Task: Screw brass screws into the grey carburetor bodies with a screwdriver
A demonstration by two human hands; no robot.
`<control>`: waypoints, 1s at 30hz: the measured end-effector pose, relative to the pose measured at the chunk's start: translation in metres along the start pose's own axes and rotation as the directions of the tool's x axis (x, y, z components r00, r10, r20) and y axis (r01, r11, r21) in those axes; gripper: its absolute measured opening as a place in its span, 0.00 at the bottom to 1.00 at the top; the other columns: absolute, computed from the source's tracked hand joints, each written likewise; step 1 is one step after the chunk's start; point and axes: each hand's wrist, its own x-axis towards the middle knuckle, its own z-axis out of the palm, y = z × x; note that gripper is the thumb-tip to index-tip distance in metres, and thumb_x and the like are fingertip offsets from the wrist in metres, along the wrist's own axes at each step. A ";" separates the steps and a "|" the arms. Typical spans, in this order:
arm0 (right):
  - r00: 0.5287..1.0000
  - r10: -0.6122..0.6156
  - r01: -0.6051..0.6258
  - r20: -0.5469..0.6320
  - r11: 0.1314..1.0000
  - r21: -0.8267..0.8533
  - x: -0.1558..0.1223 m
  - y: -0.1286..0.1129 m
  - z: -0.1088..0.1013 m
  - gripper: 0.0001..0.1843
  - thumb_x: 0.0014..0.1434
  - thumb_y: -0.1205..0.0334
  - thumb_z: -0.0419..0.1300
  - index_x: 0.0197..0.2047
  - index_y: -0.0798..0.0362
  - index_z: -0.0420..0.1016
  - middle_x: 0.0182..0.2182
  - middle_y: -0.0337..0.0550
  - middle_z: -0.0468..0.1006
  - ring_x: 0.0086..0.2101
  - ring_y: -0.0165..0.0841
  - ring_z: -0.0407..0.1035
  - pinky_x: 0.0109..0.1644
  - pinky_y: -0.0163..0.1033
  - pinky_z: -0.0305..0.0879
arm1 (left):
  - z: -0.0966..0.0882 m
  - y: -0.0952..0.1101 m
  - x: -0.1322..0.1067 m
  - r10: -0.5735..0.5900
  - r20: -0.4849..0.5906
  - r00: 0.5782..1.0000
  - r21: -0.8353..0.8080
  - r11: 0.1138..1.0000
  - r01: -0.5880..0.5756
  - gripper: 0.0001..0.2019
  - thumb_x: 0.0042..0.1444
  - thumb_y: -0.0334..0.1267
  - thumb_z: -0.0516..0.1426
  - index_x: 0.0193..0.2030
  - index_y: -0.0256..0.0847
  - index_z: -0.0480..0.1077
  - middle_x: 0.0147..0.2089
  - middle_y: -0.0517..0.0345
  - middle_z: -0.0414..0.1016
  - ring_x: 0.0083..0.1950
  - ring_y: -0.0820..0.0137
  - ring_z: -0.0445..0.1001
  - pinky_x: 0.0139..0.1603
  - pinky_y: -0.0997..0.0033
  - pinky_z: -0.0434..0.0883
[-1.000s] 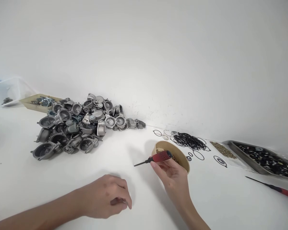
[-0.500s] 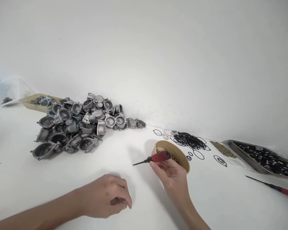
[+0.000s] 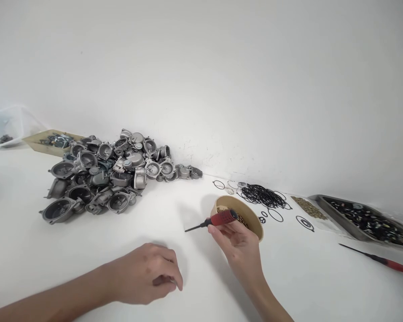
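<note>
Right hand (image 3: 237, 245) pinches red-handled screwdriver (image 3: 224, 218) near tan bowl (image 3: 251, 216); left hand (image 3: 151, 273) curled over table (image 3: 147, 226), cannot tell if holding anything.

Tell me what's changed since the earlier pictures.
The view has swung slightly right, bringing the whole loose screwdriver into frame. Nothing was visibly taken or let go: the right hand still grips the held screwdriver; the left hand and metal parts look unmoved.
</note>
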 end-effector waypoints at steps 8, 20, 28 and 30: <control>1.000 0.016 -0.016 0.004 1.000 -0.006 0.000 0.002 -0.001 0.15 0.58 0.49 0.72 0.43 0.51 0.84 0.36 0.46 0.84 0.34 0.39 0.75 0.43 0.45 0.76 | 0.001 -0.001 -0.001 0.003 0.006 1.000 -0.005 1.000 -0.003 0.12 0.61 0.27 0.60 0.44 0.48 0.82 0.36 0.60 0.79 0.35 0.70 0.76 0.47 0.73 0.72; 1.000 0.008 -0.008 0.007 1.000 0.000 0.000 0.000 0.000 0.14 0.58 0.49 0.72 0.40 0.51 0.83 0.28 0.42 0.80 0.32 0.38 0.74 0.43 0.44 0.75 | 0.001 -0.002 0.000 0.009 -0.002 1.000 -0.001 1.000 -0.009 0.12 0.61 0.27 0.60 0.44 0.47 0.82 0.38 0.61 0.80 0.36 0.70 0.76 0.46 0.73 0.72; 1.000 0.003 -0.003 0.019 1.000 -0.003 0.000 -0.005 0.001 0.15 0.58 0.49 0.72 0.39 0.51 0.81 0.26 0.40 0.77 0.30 0.37 0.72 0.40 0.44 0.75 | 0.001 -0.003 -0.001 0.012 -0.001 1.000 -0.002 1.000 -0.012 0.12 0.62 0.28 0.60 0.44 0.47 0.82 0.37 0.60 0.80 0.36 0.70 0.76 0.47 0.72 0.72; 1.000 0.002 -0.002 0.024 1.000 -0.006 0.000 -0.006 0.001 0.15 0.58 0.48 0.72 0.39 0.51 0.81 0.26 0.41 0.77 0.31 0.38 0.73 0.41 0.45 0.75 | 0.001 -0.002 -0.001 0.006 0.005 1.000 0.001 1.000 -0.006 0.12 0.62 0.28 0.60 0.44 0.47 0.82 0.36 0.60 0.79 0.36 0.70 0.76 0.47 0.72 0.72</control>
